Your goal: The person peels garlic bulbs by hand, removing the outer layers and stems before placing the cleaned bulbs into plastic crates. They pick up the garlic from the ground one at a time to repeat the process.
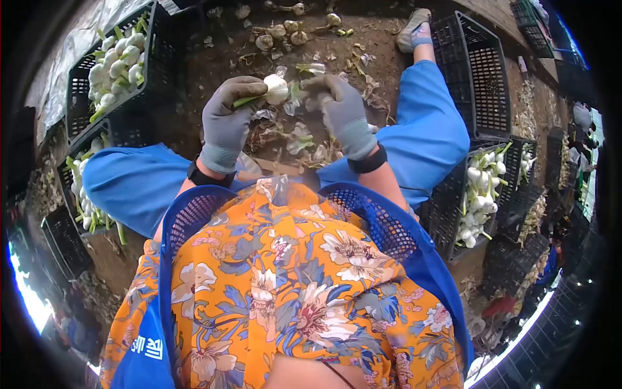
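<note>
the left hand (228,117), gloved in grey, grips a garlic bulb (277,89) by its green stem (249,100), the white head jutting free toward the other hand, above the dirt floor (201,61). the right hand (343,115), also gloved, is bent just beside the bulb; its fingertips are blurred, so whether they pinch anything cannot be told. with only the stem in the fingers, the bulb could drop if that grip slackens or the glove slips, and it would likely land among the loose skins (298,139) and pick up soil. a hard tug from the right side might snap the stem or twist the head loose. more bulbs (264,42) lie on the floor ahead, where a moving foot (413,32) could crush them. in the left crate (79,104) garlic is heaped high, so a jolt could tip some out.
</note>
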Demonstrator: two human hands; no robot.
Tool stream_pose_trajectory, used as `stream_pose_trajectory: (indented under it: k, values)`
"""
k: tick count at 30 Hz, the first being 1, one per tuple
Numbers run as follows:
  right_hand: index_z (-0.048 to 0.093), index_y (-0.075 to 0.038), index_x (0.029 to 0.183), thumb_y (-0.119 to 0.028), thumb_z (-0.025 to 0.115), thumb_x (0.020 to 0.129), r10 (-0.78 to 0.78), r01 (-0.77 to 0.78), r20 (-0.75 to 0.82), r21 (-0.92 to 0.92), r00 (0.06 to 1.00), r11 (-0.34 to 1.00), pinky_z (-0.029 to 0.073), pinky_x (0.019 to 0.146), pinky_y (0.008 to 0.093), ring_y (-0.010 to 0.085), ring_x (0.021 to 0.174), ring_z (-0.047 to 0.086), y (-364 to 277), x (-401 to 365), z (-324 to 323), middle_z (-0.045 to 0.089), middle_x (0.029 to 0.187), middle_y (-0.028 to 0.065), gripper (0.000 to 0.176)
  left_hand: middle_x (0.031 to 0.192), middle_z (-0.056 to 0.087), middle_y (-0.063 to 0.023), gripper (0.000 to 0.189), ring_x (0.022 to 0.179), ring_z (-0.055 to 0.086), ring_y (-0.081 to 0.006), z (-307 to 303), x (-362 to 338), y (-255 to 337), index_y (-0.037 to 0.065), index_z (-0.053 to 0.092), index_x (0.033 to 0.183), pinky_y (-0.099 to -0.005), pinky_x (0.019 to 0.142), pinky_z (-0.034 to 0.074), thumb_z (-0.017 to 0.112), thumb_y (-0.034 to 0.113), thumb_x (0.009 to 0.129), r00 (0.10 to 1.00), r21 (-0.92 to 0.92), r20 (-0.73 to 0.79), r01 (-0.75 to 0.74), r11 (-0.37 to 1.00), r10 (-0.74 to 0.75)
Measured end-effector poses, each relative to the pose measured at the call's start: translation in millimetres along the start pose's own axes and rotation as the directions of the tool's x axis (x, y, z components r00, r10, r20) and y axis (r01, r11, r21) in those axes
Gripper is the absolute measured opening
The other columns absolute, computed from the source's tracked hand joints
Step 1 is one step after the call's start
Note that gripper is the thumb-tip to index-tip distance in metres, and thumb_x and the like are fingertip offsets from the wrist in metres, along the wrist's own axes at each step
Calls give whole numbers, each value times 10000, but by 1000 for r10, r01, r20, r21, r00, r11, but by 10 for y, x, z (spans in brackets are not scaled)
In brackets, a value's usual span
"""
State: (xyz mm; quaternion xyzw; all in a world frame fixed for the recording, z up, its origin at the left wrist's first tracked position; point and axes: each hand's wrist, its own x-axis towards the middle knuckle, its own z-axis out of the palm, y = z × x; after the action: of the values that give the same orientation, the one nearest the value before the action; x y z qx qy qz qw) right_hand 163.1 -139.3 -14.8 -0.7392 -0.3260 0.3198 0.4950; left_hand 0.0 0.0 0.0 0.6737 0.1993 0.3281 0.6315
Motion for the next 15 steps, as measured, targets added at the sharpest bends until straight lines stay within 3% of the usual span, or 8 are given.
stream_pose_trajectory:
  k: [3,5,7,9,10,12,13,15]
  values:
    - [644,-44,1026,-168,630,859,-134,130,-137,-42,981,991,496,841,393,271,935,649,-324,38,208,674,1011,172,208,1063,649,-116,241,978,630,-198,-23,95,47,6,672,990,-273,877,496,647,-132,794,981,140,123,-169,976,152]
    - [630,-29,976,-173,623,872,-233,188,-164,-248,959,950,496,763,384,284,878,648,-349,-28,274,671,957,163,179,1038,652,-118,226,948,634,-195,62,26,151,-4,665,954,-276,837,507,655,-136,771,954,353,201,-281,892,221]
    - [620,-17,959,-165,598,901,-221,193,-160,-175,962,966,486,716,365,275,831,640,-257,-4,293,664,914,158,161,1035,652,-117,223,938,635,-196,92,-13,161,-5,664,942,-276,824,510,658,-135,762,950,333,207,-292,897,233]
    - [616,-11,963,-163,573,924,-39,49,-145,70,989,996,478,705,352,258,817,631,-197,40,298,659,910,154,163,1031,652,-117,220,927,636,-197,91,-26,164,-6,663,931,-277,810,512,661,-135,753,945,320,209,-309,896,251]
    - [616,-11,963,-163,573,924,-40,50,-142,71,989,996,478,705,352,258,817,631,-179,45,283,659,910,154,163,1029,653,-115,215,923,637,-199,86,-24,165,-5,664,926,-277,806,513,662,-132,752,942,350,220,-319,881,254]
    - [620,-6,970,-149,552,937,91,-89,2,244,996,966,480,711,347,251,809,625,-141,50,228,658,899,153,162,1027,654,-113,210,918,638,-201,73,-17,160,-4,664,922,-276,802,513,664,-128,752,940,382,226,-328,864,256]
    - [620,-6,970,-149,552,937,90,-88,3,242,996,966,480,711,347,251,809,625,-99,61,244,658,899,153,162,1023,654,-113,209,916,638,-201,65,-4,148,-4,665,924,-277,801,513,663,-126,755,938,391,232,-331,859,256]
    - [621,-1,1001,-154,557,940,85,-29,-107,444,991,895,483,712,337,225,799,625,-73,61,286,661,881,143,177,1020,655,-113,207,914,639,-201,60,2,134,-4,667,926,-277,799,513,661,-124,757,937,397,239,-335,855,256]
